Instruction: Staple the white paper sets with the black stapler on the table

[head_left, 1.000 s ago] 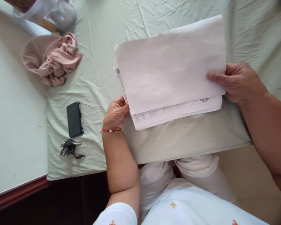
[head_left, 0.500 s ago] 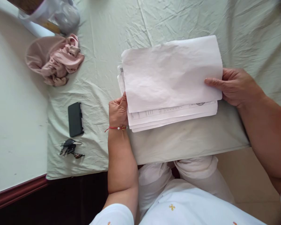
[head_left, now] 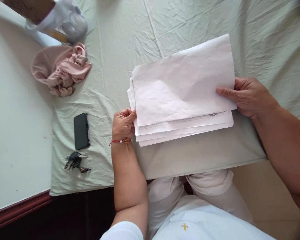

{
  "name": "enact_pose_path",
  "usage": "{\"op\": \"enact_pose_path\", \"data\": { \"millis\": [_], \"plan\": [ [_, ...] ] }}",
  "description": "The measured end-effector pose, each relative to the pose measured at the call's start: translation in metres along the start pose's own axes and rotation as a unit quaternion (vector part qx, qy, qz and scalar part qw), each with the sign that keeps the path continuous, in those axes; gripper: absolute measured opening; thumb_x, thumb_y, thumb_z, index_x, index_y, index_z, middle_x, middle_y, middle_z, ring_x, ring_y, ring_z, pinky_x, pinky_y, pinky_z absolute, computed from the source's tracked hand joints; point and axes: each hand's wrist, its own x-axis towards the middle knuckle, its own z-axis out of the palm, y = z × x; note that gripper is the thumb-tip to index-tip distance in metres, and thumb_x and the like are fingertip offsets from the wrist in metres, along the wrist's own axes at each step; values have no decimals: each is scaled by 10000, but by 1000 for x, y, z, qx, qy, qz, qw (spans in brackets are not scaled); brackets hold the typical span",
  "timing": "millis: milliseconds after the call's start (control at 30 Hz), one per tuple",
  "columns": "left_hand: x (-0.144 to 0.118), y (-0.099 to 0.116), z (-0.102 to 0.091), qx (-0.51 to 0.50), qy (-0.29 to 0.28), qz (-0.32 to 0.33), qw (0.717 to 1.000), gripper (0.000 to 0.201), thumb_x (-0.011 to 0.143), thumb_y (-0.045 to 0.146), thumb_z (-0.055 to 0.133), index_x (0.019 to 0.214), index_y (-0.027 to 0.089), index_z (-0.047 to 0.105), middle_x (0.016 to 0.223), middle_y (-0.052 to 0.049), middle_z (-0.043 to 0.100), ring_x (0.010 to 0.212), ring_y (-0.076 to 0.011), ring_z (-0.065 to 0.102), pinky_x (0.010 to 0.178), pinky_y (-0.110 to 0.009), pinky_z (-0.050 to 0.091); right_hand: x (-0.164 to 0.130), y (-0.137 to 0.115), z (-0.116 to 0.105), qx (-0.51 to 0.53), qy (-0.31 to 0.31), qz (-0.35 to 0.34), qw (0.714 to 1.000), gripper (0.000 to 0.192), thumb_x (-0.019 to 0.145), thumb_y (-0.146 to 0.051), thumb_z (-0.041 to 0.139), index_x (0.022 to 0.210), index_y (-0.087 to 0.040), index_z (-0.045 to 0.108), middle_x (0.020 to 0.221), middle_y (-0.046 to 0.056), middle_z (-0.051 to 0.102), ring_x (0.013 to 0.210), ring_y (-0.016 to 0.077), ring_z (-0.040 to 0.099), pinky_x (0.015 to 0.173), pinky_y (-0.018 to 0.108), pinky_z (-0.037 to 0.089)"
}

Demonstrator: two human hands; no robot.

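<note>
My left hand (head_left: 123, 124) pinches the left edge of a stack of white paper sheets (head_left: 182, 91) lying on the pale green bedsheet (head_left: 115, 66); my right hand (head_left: 247, 96) grips its right edge, thumb on top. A translucent plastic bag (head_left: 65, 20) sits far left, its contents unclear.

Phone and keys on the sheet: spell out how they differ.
The phone is one flat black slab lying straight; the keys are a small jumbled bunch of dark and metal pieces. The phone lies farther from the sheet's near edge than the keys. Neither hand touches either.
</note>
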Motion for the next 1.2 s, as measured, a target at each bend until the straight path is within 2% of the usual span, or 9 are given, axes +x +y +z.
{"op": "enact_pose_path", "data": {
  "millis": [133,233,367,533,667,833,967,1033,1200],
  "plan": [
    [-1,-1,5,24,36,50,998,590,515,518,1007,460,172,533,430,67,515,391,-43,400,387,-204,320,1,2,-2,-9,-1,-3,1000,378,730,-429,944,1037,-227,855,1027,55,832,966,292,790,959,483,669],
    [0,-4,5,36,51,62,996,530,625,584,942,522,175,620,483,30,603,472,-104,564,438,-224,419,2,4,-4,-17,-7,-5,1000,355,746,-428,932,1039,-242,856,1025,45,831,971,291,787,957,480,672],
    [0,-6,9,5,19,42,999,509,663,675,883,687,192,724,668,-42,756,783,-235,780,640,-297,617,3,5,-4,-21,5,-1,1000,346,746,-421,932,1036,-249,857,1052,48,829,990,301,782,985,502,659],
    [-3,-3,15,-50,-20,19,998,688,701,851,727,851,180,764,854,-114,814,1052,-309,796,829,-346,664,2,4,-3,-19,-4,-7,1000,341,757,-409,926,1048,-247,855,1047,48,829,1012,306,783,988,500,658],
    [-5,-4,15,-16,-46,11,999,567,656,656,901,922,169,785,878,-104,825,1047,-308,796,859,-364,669,0,2,-3,-1,-59,-13,998,341,737,-392,939,1048,-283,850,1055,12,831,1061,291,782,974,460,673],
    [-8,-4,20,3,2,43,999,446,631,541,958,849,187,795,853,-57,817,923,-242,791,819,-339,664,-4,1,-2,-8,-107,2,994,396,746,-405,936,1108,-275,843,1123,33,826,1059,304,789,1030,517,648],
    [-18,7,24,-7,84,159,984,345,698,519,931,813,223,796,922,5,806,895,-158,738,914,-294,624,-10,-1,3,11,-56,-130,990,331,764,-357,932,1081,-317,847,1222,4,804,1241,316,727,1154,579,557],
    [-25,14,25,-9,118,239,964,363,676,552,934,707,238,756,837,30,775,909,-176,723,936,-312,609,-13,-3,6,19,-19,-211,977,295,742,-332,948,1020,-360,852,1224,-27,801,1329,316,677,1205,602,498],
    [-36,22,21,-16,104,296,949,328,665,556,932,824,298,810,872,0,777,1038,-254,726,994,-412,588,-18,-5,8,3,43,-276,960,294,641,-454,988,881,-366,842,1165,-15,811,1417,384,596,1142,697,501]
  ]
}}
